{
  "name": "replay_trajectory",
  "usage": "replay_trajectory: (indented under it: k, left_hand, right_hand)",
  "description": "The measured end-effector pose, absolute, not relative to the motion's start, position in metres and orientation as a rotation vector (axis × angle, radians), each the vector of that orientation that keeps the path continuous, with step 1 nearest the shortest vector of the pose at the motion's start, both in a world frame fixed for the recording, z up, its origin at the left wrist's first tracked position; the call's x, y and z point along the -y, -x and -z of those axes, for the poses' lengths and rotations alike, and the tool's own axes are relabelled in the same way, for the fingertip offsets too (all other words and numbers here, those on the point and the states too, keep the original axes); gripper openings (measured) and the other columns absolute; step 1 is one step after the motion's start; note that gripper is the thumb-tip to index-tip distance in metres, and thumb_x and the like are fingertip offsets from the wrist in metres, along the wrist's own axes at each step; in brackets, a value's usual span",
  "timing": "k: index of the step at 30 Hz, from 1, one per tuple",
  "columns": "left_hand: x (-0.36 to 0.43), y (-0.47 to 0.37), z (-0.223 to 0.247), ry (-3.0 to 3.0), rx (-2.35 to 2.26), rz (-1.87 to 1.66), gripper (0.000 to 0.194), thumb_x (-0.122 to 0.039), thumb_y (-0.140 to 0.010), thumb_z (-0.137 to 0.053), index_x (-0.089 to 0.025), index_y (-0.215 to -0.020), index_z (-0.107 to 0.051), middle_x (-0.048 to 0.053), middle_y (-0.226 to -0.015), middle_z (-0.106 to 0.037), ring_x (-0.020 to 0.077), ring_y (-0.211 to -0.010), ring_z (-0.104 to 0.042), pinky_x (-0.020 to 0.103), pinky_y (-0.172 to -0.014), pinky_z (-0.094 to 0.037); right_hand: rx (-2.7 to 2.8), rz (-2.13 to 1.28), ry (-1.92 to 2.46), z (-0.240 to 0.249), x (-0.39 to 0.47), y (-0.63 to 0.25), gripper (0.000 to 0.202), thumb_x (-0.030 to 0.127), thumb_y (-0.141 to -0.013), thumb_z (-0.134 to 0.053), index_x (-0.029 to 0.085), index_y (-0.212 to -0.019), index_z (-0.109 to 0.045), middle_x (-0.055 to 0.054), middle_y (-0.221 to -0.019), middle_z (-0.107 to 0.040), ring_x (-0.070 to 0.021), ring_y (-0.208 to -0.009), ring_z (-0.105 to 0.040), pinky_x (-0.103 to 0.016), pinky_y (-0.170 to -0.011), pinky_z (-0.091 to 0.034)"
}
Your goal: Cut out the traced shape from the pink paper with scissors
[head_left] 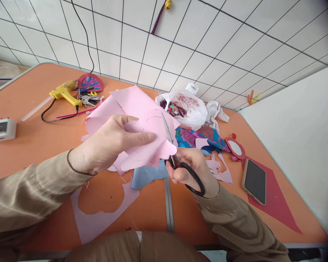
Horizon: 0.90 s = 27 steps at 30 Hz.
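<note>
The right hand's [188, 165] grip is closed on black-handled metal scissors [193, 178], their slim blades at the wavy edge of a thin pink sheet [150, 129] marked with curved lines. The left hand's [104, 142] grip pinches that sheet above the smooth orange surface [147, 203]. Beyond lie a crinkled white plastic bag [195, 111] and a yellow glue gun [65, 94].

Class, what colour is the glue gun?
Yellow, seen best in the head view.
</note>
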<state>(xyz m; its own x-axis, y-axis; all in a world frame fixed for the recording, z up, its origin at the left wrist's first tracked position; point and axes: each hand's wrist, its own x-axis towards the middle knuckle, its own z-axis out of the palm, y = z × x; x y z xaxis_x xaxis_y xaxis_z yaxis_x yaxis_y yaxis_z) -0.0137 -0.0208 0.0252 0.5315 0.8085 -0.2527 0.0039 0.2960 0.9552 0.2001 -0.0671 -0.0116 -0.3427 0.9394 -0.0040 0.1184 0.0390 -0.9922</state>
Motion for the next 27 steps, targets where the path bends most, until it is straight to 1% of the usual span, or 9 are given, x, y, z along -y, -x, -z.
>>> replay_trajectory:
  k: [6, 15, 18, 22, 25, 27]
  left_hand:
    - [0.0201, 0.0125, -0.0247, -1.147, -0.92, -0.695, 0.022, -0.03, -0.077, -0.073, -0.017, -0.06, -0.066, -0.001, -0.047, -0.058, 0.009, -0.038, -0.049, 0.02, -0.037, -0.034]
    - [0.0196, 0.0125, -0.0233, -1.121, -0.901, -0.708, 0.022, -0.028, -0.076, -0.074, -0.016, -0.059, -0.066, 0.0, -0.05, -0.062, 0.008, -0.038, -0.049, 0.019, -0.036, -0.033]
    - [0.0196, 0.0126, -0.0237, -1.114, -0.894, -0.703, 0.02, -0.028, -0.076, -0.074, -0.016, -0.061, -0.067, 0.001, -0.053, -0.064, 0.0092, -0.04, -0.052, 0.019, -0.037, -0.035]
    - [0.0191, 0.0128, -0.0236, -1.113, -0.883, -0.712, 0.02, -0.026, -0.077, -0.074, -0.016, -0.061, -0.067, -0.001, -0.051, -0.062, 0.0092, -0.041, -0.052, 0.02, -0.039, -0.037]
    - [0.0187, 0.0126, -0.0223, -1.112, -0.869, -0.735, 0.018, -0.025, -0.076, -0.074, -0.016, -0.062, -0.068, 0.0, -0.056, -0.065, 0.0106, -0.049, -0.058, 0.02, -0.045, -0.042]
    - [0.0185, 0.0123, -0.0214, -1.116, -0.868, -0.742, 0.019, -0.026, -0.075, -0.074, -0.015, -0.061, -0.067, 0.001, -0.059, -0.066, 0.0121, -0.053, -0.061, 0.021, -0.047, -0.044]
  right_hand:
    - [1.592, -1.378, 1.15, 0.0095, 0.0674, -0.1993, 0.061, 0.074, -0.062, -0.078, 0.017, -0.057, -0.055, 0.002, -0.047, -0.049, -0.0106, -0.041, -0.043, -0.025, -0.039, -0.032]
    - [1.588, -1.382, 1.152, 0.0072, 0.0676, -0.1987, 0.062, 0.073, -0.062, -0.079, 0.016, -0.055, -0.055, 0.002, -0.047, -0.048, -0.0096, -0.042, -0.043, -0.024, -0.04, -0.03]
    - [1.583, -1.383, 1.145, 0.0078, 0.0677, -0.1988, 0.061, 0.072, -0.063, -0.079, 0.016, -0.056, -0.055, 0.002, -0.047, -0.049, -0.0096, -0.041, -0.043, -0.024, -0.04, -0.03]
    - [1.578, -1.407, 1.124, 0.0111, 0.0681, -0.2001, 0.06, 0.071, -0.063, -0.08, 0.016, -0.063, -0.059, 0.001, -0.051, -0.053, -0.0103, -0.042, -0.046, -0.024, -0.039, -0.034]
    - [1.585, -1.429, 1.087, 0.0138, 0.0682, -0.2018, 0.059, 0.071, -0.064, -0.079, 0.015, -0.068, -0.06, 0.0, -0.054, -0.055, -0.0105, -0.043, -0.048, -0.024, -0.04, -0.036]
    - [1.58, -1.455, 1.08, 0.0149, 0.0682, -0.203, 0.06, 0.072, -0.064, -0.079, 0.015, -0.068, -0.059, 0.0, -0.054, -0.055, -0.0104, -0.043, -0.047, -0.023, -0.039, -0.037]
